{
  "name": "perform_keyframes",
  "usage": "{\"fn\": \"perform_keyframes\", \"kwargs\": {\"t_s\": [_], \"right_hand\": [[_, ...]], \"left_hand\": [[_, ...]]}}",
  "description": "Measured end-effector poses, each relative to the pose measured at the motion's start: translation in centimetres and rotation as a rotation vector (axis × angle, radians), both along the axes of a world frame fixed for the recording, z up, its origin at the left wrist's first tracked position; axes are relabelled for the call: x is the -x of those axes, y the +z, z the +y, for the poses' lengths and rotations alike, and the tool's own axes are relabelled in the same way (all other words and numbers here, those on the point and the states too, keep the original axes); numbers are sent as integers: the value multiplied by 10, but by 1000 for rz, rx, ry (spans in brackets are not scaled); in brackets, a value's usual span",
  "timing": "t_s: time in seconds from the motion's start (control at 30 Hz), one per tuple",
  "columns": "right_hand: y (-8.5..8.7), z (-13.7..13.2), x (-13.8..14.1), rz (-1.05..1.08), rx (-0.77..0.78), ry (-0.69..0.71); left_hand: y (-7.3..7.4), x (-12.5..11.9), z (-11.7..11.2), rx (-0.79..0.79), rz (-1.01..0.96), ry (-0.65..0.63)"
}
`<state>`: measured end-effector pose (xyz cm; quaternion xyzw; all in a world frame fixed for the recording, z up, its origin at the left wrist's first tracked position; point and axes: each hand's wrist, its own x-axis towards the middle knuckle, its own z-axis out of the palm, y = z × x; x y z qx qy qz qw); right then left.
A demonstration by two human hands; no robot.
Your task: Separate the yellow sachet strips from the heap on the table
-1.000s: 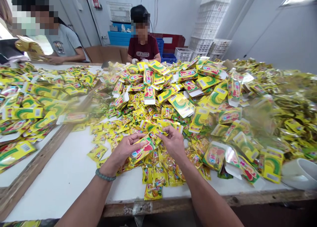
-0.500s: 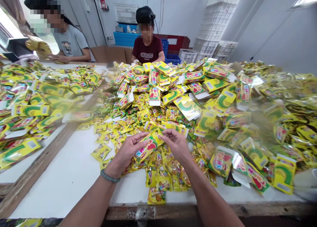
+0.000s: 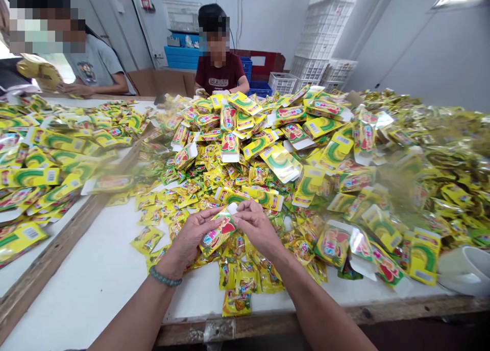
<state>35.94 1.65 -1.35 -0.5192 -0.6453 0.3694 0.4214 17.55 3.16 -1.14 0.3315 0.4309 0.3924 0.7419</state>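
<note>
In the head view, the left hand point(image 3: 191, 236) is gripping the yellow carton point(image 3: 218, 234), its thumb lying along the printed face, and a bracelet point(image 3: 165, 276) is circling the wrist on that side. The right hand point(image 3: 256, 226) is curling its fingers at the carton's far end, thumb and fingertips pinching it beside a raised white flap point(image 3: 232, 208). The carton is slanting between both hands, over a spread of small wrapped sachets point(image 3: 237, 302) that are lying on the white worktop point(image 3: 107, 274) all around it. Beyond the carton, a heap of similar boxes point(image 3: 281, 162) is rising, several of them showing white end flaps. To the left of the carton, a wooden strip point(image 3: 53, 254) is running across the worktop, with more boxes point(image 3: 30, 177) lying past it. To its right, further boxes point(image 3: 333, 241) are resting near a white bowl point(image 3: 465, 269). Farther beyond the carton, a person in a maroon shirt point(image 3: 219, 77) is sitting behind the heap, another in a pale shirt point(image 3: 95, 62) is sitting to the left, and white crates point(image 3: 312, 39) are standing stacked against the wall.
</note>
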Motion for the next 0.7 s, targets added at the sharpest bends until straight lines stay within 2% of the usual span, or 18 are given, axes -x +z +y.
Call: {"fn": "perform_keyframes", "kwargs": {"t_s": [0.07, 0.2, 0.57, 0.7], "right_hand": [[4, -3, 2, 8, -39, 19], [7, -5, 6, 22, -127, -91], [0, -5, 12, 31, 40, 72], [1, -4, 13, 78, 16, 26]], "left_hand": [[1, 0, 1, 3, -5, 33], [3, -3, 3, -39, -4, 38], [-3, -5, 2, -110, 77, -11], [-2, -6, 3, -101, 64, -36]]}}
